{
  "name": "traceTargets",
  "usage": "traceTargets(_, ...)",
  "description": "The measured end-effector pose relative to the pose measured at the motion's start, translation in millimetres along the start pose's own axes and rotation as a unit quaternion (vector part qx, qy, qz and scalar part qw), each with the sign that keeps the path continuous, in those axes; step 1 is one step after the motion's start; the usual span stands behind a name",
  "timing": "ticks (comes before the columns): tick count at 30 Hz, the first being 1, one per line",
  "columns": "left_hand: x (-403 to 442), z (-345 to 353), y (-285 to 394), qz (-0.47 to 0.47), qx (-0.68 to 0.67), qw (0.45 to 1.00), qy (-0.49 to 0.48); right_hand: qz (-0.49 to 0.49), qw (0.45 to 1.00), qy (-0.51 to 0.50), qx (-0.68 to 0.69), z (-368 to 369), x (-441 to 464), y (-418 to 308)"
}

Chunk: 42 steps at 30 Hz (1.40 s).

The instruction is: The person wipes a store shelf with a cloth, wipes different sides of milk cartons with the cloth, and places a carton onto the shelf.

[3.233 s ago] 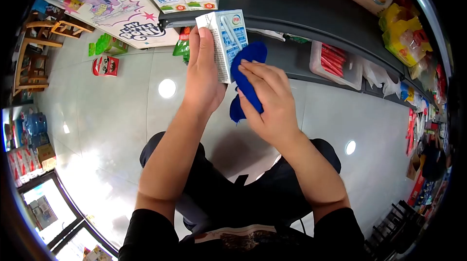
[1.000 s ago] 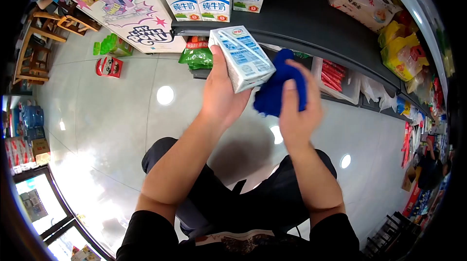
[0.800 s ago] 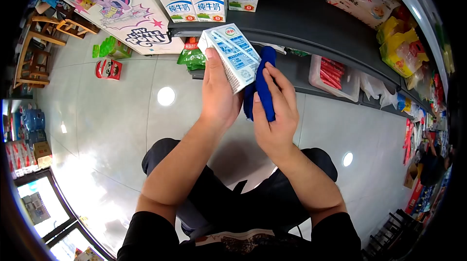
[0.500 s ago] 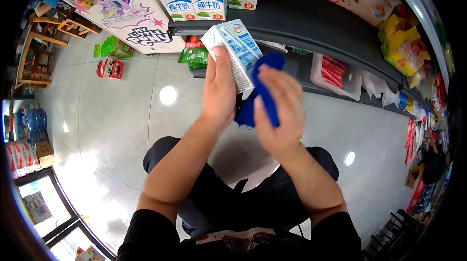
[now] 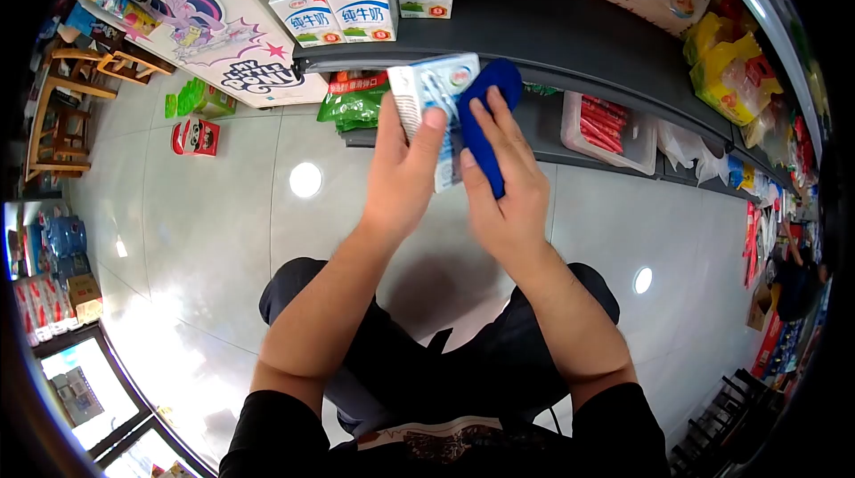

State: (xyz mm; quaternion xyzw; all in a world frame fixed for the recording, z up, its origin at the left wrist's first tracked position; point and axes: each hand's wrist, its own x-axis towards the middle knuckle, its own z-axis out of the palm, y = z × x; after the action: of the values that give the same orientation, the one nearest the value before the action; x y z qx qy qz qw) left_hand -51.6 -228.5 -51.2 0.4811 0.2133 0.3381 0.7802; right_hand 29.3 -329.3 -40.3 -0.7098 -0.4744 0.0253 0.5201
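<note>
My left hand (image 5: 403,168) is closed round a white and blue milk carton (image 5: 447,77), thumb across its printed side. The carton tilts in front of the shelf edge and looks slightly blurred. A blue cloth (image 5: 482,141) lies against the carton's right side. My right hand (image 5: 514,184) presses the cloth there, with its fingers over the fabric and its thumb at the lower edge. Several similar milk cartons (image 5: 361,11) stand upright on the upper shelf, a little beyond my left hand.
The dark shelf (image 5: 525,24) runs across the front. Below it are a green bag (image 5: 354,108) and a clear bin (image 5: 634,156) with red packets. A yellow bag (image 5: 726,77) sits at right. A red box (image 5: 195,137) stands on the tiled floor.
The carton has turned, showing its blue printed side differently. My left thumb has shifted across it, and my right hand with the cloth has moved closer against its side.
</note>
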Motion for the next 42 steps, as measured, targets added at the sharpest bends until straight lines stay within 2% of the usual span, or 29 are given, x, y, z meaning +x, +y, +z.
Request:
traceTargets(1,-1,0,-1,0.007,0.052,0.999,-0.008,0.009,1.0,0.005,0.002,-2,2,2)
traceTargets(2,-2,3,-3,-0.011,0.026,1.0,-0.001,0.004,1.0,0.013,0.006,-4,5,5)
traceTargets(5,-5,4,-2,0.015,0.114,0.991,-0.062,-0.02,0.999,0.037,-0.004,-9,11,10)
traceTargets(9,0,4,-5,0.013,0.057,0.998,-0.032,-0.019,0.999,0.019,-0.025,-4,3,11)
traceTargets(10,2,-1,-5,0.005,0.091,0.996,-0.022,0.0,1.0,0.006,-0.027,-3,2,8)
traceTargets(13,7,1,-2,0.04,0.048,0.998,0.001,0.002,1.0,-0.002,-0.029,1,-2,6)
traceTargets(16,12,-2,1,0.022,-0.003,0.999,0.036,-0.005,1.0,-0.013,-0.019,4,-4,6)
traceTargets(18,14,-8,2,0.027,-0.033,0.998,0.053,0.046,0.998,-0.026,0.025,3,-3,0)
traceTargets(20,16,-13,9,0.02,-0.084,0.995,0.054,0.034,0.999,-0.028,0.032,2,-3,0)
traceTargets(23,18,-14,11,0.018,-0.182,0.982,0.039,0.087,0.991,0.0,0.098,2,-3,1)
traceTargets(27,17,-16,10,-0.013,-0.266,0.964,0.006,0.285,0.925,0.041,0.247,5,-5,-10)
traceTargets(30,11,-8,3,-0.035,-0.297,0.954,-0.005,0.312,0.9,0.101,0.287,16,-6,-17)
traceTargets(33,7,7,-5,-0.036,-0.166,0.985,0.017,0.331,0.861,0.15,0.356,13,1,-12)
traceTargets(34,6,4,-7,-0.051,-0.121,0.991,-0.007,0.337,0.846,0.167,0.377,11,4,-9)
traceTargets(35,5,6,-9,-0.052,-0.129,0.99,-0.012,0.345,0.83,0.183,0.399,9,6,-6)
traceTargets(39,6,11,-6,-0.035,-0.19,0.981,0.0,0.345,0.872,0.157,0.31,9,-2,-13)
traceTargets(40,9,10,-2,-0.024,-0.213,0.977,0.009,0.326,0.899,0.127,0.262,13,-10,-15)
traceTargets(42,13,3,3,0.002,-0.214,0.977,0.009,0.329,0.899,0.086,0.275,16,-19,-24)
